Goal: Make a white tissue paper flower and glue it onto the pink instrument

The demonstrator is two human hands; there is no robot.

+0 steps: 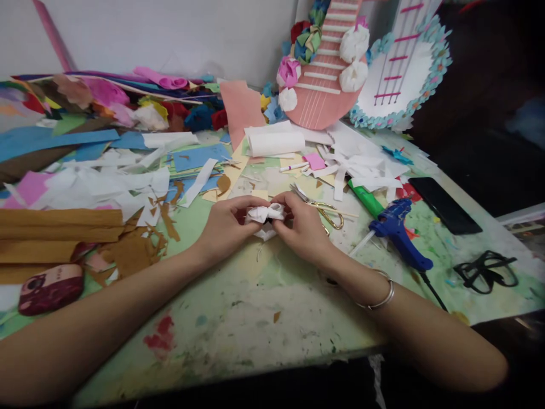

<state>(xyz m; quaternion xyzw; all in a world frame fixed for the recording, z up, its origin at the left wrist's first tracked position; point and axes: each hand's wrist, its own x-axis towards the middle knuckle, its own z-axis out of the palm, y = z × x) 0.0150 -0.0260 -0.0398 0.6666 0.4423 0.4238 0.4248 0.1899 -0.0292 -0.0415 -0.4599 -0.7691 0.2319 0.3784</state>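
Observation:
A small white paper flower (264,214) is pinched between both hands above the middle of the table. My left hand (227,223) holds its left side, thumb below and fingers behind. On the opposite side, my right hand (301,224) grips it with thumb and fingers. Part of the flower hides behind the fingertips, and a thin strand hangs beneath it. Gold-handled scissors (331,214) lie just beyond my right hand, with a thin wooden stick across them. A blue hot glue gun (395,230) rests farther right.
White paper scraps (106,180), blue sheets and brown crepe paper (59,227) cover the left side. A white paper roll (276,142) lies behind the hands. Guitar-shaped paper pieces (326,85) lean at the back. A phone (445,204) and black glasses (485,271) lie right.

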